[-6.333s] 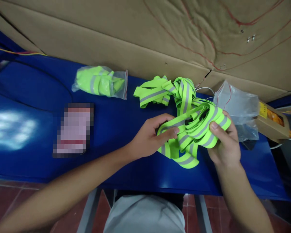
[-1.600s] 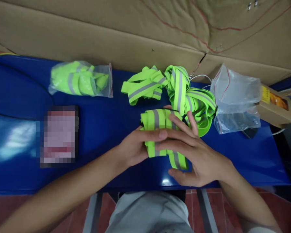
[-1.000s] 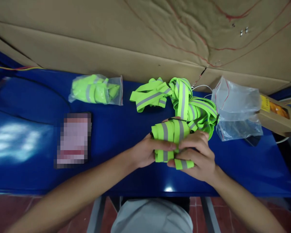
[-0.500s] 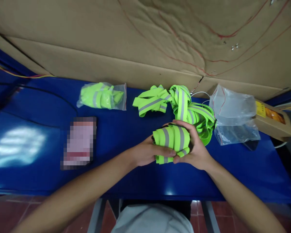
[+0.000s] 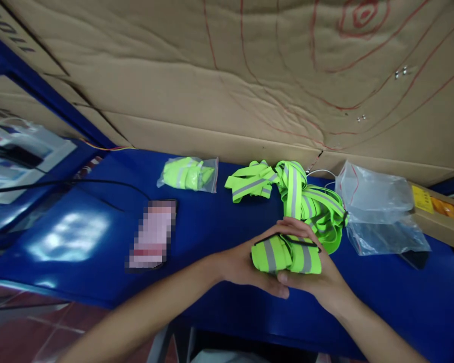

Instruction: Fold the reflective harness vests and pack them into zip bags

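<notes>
Between my two hands is a rolled bundle of neon-yellow reflective strap (image 5: 272, 256) with grey stripes and a black edge or cord along its top. My left hand (image 5: 245, 264) wraps its left side, thumb along the bottom. On the right side my right hand (image 5: 318, 272) closes round it, fingers over the far side and thumb below. Just behind the hands lies a loose heap of the same reflective straps (image 5: 318, 212), with a folded piece (image 5: 251, 181) at its left. A clear zip bag (image 5: 189, 174) holding another neon bundle lies further left.
Clear plastic bags (image 5: 378, 194) lie at the right, beside a cardboard box (image 5: 442, 214) with a yellow label. A phone-like device (image 5: 153, 234) with a blurred screen rests on the blue table (image 5: 212, 222). Black cables cross the left side, and a cardboard wall (image 5: 196, 106) stands behind.
The bundle has been turned in my hands, so its black edge now shows along the top and the loose strap end is out of sight. My view has tilted up and shifted left.
</notes>
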Tool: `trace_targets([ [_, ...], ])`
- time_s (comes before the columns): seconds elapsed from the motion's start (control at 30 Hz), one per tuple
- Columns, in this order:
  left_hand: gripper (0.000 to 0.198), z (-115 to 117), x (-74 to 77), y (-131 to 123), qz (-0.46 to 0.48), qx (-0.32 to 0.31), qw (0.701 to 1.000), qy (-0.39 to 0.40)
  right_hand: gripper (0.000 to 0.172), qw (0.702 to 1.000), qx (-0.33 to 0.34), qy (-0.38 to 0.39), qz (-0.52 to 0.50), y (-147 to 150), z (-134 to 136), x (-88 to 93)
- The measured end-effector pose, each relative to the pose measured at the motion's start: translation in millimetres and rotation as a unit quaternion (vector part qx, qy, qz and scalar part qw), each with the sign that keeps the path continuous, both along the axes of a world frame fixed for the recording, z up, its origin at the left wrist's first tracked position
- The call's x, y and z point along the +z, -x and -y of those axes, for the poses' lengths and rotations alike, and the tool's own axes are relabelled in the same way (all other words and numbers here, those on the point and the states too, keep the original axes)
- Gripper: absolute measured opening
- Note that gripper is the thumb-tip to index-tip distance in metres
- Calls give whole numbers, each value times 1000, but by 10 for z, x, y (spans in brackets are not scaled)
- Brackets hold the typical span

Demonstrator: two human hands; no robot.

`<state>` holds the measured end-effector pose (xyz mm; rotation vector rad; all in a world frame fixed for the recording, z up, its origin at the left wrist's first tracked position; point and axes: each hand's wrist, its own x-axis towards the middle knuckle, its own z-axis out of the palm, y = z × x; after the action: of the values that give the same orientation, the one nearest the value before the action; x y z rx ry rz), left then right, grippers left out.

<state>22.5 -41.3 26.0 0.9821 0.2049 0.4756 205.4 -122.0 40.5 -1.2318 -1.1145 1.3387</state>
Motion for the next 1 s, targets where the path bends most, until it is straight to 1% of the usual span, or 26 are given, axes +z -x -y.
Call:
trace_targets([
  [0.07, 92, -6, 33, 10, 20, 9, 995, -99, 95, 999, 21, -25, 16, -18, -6, -37],
  [0.13, 87, -18, 67, 24, 19, 39, 976, -212, 100, 998, 51, -43, 18, -45, -31, -70],
  [0.17, 87, -25, 77, 34, 4, 65, 962, -264, 99, 997, 61, -44, 12, -55, -45, -80],
  [0.23, 95, -43, 72, 60, -45, 120, 927, -351, 88, 997, 65, -29, -9, -48, -61, -91],
  [0.27, 103, -55, 57, 77, -71, 147, 912, -375, 79, 998, 60, -15, -19, -28, -63, -96],
  [0.3, 113, -68, 35, 93, -96, 164, 904, -384, 69, 998, 53, -1, -29, -1, -62, -103],
  [0.33, 123, -83, 10, 107, -111, 174, 902, -380, 62, 998, 42, 9, -36, 31, -62, -113],
  [0.37, 131, -98, -14, 117, -115, 172, 908, -366, 57, 999, 32, 16, -40, 57, -63, -125],
  [0.4, 133, -113, -33, 119, -109, 163, 918, -344, 56, 999, 19, 17, -41, 69, -69, -138],
  [0.43, 128, -127, -42, 110, -97, 155, 931, -317, 57, 999, 2, 13, -39, 57, -81, -146],
  [0.47, 114, -138, -39, 86, -87, 153, 941, -288, 58, 999, -24, 3, -37, 13, -101, -147],
  [0.53, 75, -162, 13, -22, -87, 176, 950, -244, 57, 993, -109, -40, -32, -186, -170, -114],
  [0.57, 61, -176, 59, -113, -110, 197, 944, -242, 53, 982, -171, -77, -29, -338, -217, -81],
  [0.6, 53, -196, 114, -231, -136, 215, 932, -259, 45, 966, -228, -124, -18, -517, -271, -42],
  [0.63, 47, -221, 173, -376, -183, 228, 904, -313, 37, 942, -286, -178, 2, -710, -326, -1],
  [0.67, 40, -252, 229, -546, -223, 241, 859, -393, 31, 904, -351, -243, 19, -906, -380, 35],
  [0.7, 31, -288, 278, -736, -230, 235, 843, -426, 31, 878, -388, -279, 21, -1094, -429, 61],
  [0.73, 25, -326, 314, -938, -235, 237, 833, -441, 33, 857, -416, -302, 22, -1262, -469, 72],
  [0.77, 23, -364, 336, -1146, -251, 242, 817, -460, 34, 841, -437, -317, 27, -1407, -500, 67],
  [0.8, 27, -400, 344, -1350, -298, 230, 773, -510, 35, 833, -448, -325, 32, -1523, -523, 47],
  [0.83, 34, -432, 337, -1541, -339, 228, 733, -544, 36, 823, -461, -330, 33, -1612, -541, 16],
  [0.9, 44, -475, 301, -1861, -352, 233, 716, -555, 33, 815, -478, -327, 28, -1717, -570, -57],
  [0.93, 40, -487, 283, -1979, -353, 235, 712, -560, 32, 811, -485, -326, 23, -1738, -582, -86],
  [1.0, 24, -493, 278, -2115, -344, 240, 713, -561, 32, 808, -489, -328, 17, -1728, -596, -95],
])
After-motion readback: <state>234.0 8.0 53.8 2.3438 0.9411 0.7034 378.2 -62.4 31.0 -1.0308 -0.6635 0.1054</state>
